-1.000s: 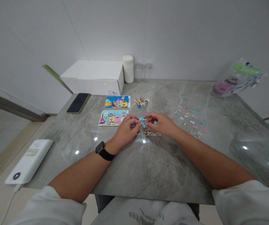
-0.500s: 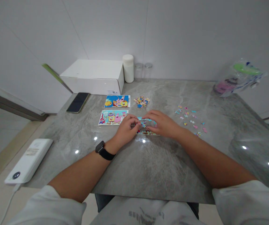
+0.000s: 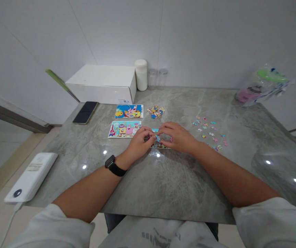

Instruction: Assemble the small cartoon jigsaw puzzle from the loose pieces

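Observation:
My left hand (image 3: 140, 139) is closed, thumb and fingers pinching the left edge of a small blue puzzle piece cluster (image 3: 158, 138). From the other side my right hand (image 3: 179, 137) curls around the same pieces, its index finger and thumb at their edge. Beneath both hands lies a partly assembled jigsaw puzzle (image 3: 160, 146), largely hidden by the fingers. Just left of my left hand is a cartoon picture card (image 3: 122, 129). Several loose puzzle pieces (image 3: 211, 134) are scattered right of my right hand.
A second picture card (image 3: 128, 111) and a heap of puzzle pieces (image 3: 155, 111) lie farther back. Behind them stand a white box (image 3: 101, 84), a white bottle (image 3: 141, 75) and two clear jars (image 3: 162, 79). A phone (image 3: 86, 112), power bank (image 3: 31, 177) and plastic-wrapped item (image 3: 256, 88) sit toward the sides.
My right thumb and index finger have drawn closer together and inward onto the small blue pieces. My left hand has hardly moved.

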`<action>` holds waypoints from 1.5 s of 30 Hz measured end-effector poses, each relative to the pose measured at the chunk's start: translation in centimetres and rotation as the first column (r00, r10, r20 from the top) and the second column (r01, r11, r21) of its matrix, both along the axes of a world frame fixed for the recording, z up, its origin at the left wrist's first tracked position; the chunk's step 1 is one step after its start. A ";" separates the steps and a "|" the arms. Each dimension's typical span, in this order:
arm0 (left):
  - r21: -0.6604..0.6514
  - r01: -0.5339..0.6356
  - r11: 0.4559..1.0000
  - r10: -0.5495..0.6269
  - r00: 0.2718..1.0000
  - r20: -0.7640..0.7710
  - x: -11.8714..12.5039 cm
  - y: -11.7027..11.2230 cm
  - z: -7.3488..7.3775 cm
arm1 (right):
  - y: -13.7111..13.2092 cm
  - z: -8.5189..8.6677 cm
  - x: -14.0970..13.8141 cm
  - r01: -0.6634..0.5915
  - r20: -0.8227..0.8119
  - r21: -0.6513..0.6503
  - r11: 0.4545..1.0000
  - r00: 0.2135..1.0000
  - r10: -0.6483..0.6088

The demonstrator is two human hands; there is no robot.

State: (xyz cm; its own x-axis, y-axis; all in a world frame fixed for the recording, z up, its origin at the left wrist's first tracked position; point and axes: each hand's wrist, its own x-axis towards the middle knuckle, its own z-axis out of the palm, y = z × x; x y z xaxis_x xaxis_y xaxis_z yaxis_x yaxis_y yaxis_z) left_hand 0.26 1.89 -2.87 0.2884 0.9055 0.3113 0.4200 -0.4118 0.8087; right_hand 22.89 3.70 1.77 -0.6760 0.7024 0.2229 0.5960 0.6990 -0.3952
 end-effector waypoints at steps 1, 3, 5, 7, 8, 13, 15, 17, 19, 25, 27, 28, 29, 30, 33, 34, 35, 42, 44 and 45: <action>-0.002 -0.001 1.000 0.001 1.000 -0.001 0.0 0.0 0.0 | 0.0 0.0 0.0 -0.002 0.000 0.003 1.000 1.000 0.002; -0.002 -0.005 1.000 0.005 1.000 -0.003 0.0 0.0 0.0 | 0.1 0.0 0.1 -0.008 -0.001 0.010 1.000 1.000 0.008; -0.004 -0.006 1.000 0.006 1.000 -0.007 0.0 0.0 0.1 | 0.2 0.0 0.1 -0.012 0.004 0.017 1.000 1.000 0.012; -0.011 -0.007 1.000 0.006 1.000 -0.011 0.1 -0.1 0.3 | 0.3 -0.2 0.2 -0.016 0.011 0.025 1.000 1.000 0.016; -0.015 -0.005 1.000 0.005 1.000 -0.014 0.1 -0.1 0.4 | 0.4 -0.3 0.2 -0.018 0.010 0.034 0.999 1.000 0.017; 0.003 -0.009 1.000 0.009 1.000 -0.018 -0.1 0.1 0.2 | 1.1 -1.1 0.9 0.031 -0.006 0.120 0.992 1.000 -0.031; 0.038 -0.028 0.999 0.029 0.999 -0.038 -0.2 0.2 -0.1 | 1.5 -1.4 1.3 0.127 0.025 0.138 0.982 0.991 -0.131; 0.078 -0.031 0.997 0.037 0.996 -0.079 -0.3 0.2 -0.3 | 1.8 -1.7 1.7 0.225 0.078 0.137 0.965 0.968 -0.237; 0.115 -0.005 0.993 0.021 0.990 -0.139 -0.3 0.1 -0.5 | 1.9 -1.9 1.7 0.279 0.145 0.122 0.952 0.944 -0.296; 0.200 0.123 0.972 -0.047 0.937 -0.347 -0.2 -0.3 -0.5 | 1.4 -2.3 0.8 0.286 0.263 0.091 0.954 0.917 -0.300; 0.203 0.155 0.967 -0.060 0.911 -0.407 -0.2 -0.5 -0.4 | 1.3 -2.5 0.7 0.278 0.274 0.092 0.956 0.916 -0.293; 0.203 0.167 0.965 -0.066 0.901 -0.429 -0.2 -0.5 -0.3 | 1.3 -2.6 0.6 0.274 0.276 0.093 0.957 0.916 -0.290; 0.200 0.178 0.963 -0.073 0.893 -0.445 -0.2 -0.6 -0.3 | 1.3 -2.7 0.6 0.272 0.276 0.095 0.958 0.917 -0.288; 0.196 0.185 0.963 -0.077 0.886 -0.456 -0.1 -0.7 -0.2 | 1.3 -2.8 0.6 0.271 0.274 0.097 0.958 0.918 -0.287; 0.173 0.190 0.966 -0.088 0.877 -0.473 -0.1 -0.9 0.0 | 1.3 -3.0 0.7 0.265 0.272 0.102 0.959 0.920 -0.283; 0.165 0.191 0.968 -0.091 0.875 -0.475 -0.1 -1.0 0.1 | 1.3 -3.0 0.7 0.265 0.270 0.105 0.959 0.920 -0.284; 0.158 0.193 0.968 -0.096 0.874 -0.477 -0.1 -1.0 0.1 | 1.3 -3.1 0.7 0.266 0.266 0.107 0.958 0.921 -0.286; 0.160 0.214 0.964 -0.113 0.869 -0.482 -0.1 -1.0 0.3 | 1.3 -3.1 0.7 0.265 0.224 0.091 0.960 0.934 -0.279; 0.157 0.218 0.963 -0.117 0.867 -0.485 -0.1 -1.0 0.3 | 1.3 -3.1 0.6 0.268 0.214 0.088 0.960 0.936 -0.280; 0.157 0.218 0.963 -0.117 0.865 -0.487 -0.1 -1.1 0.3 | 1.3 -3.2 0.6 0.269 0.208 0.087 0.959 0.937 -0.282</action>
State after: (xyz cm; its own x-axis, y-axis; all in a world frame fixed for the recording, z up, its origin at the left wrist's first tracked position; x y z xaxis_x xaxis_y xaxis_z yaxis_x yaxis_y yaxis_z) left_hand 0.17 0.84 -2.52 0.5876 0.7633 0.2686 0.6384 -0.6413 0.4256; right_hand 23.51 4.98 -1.44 -0.4938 0.8587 0.1372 0.8352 0.5123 -0.2002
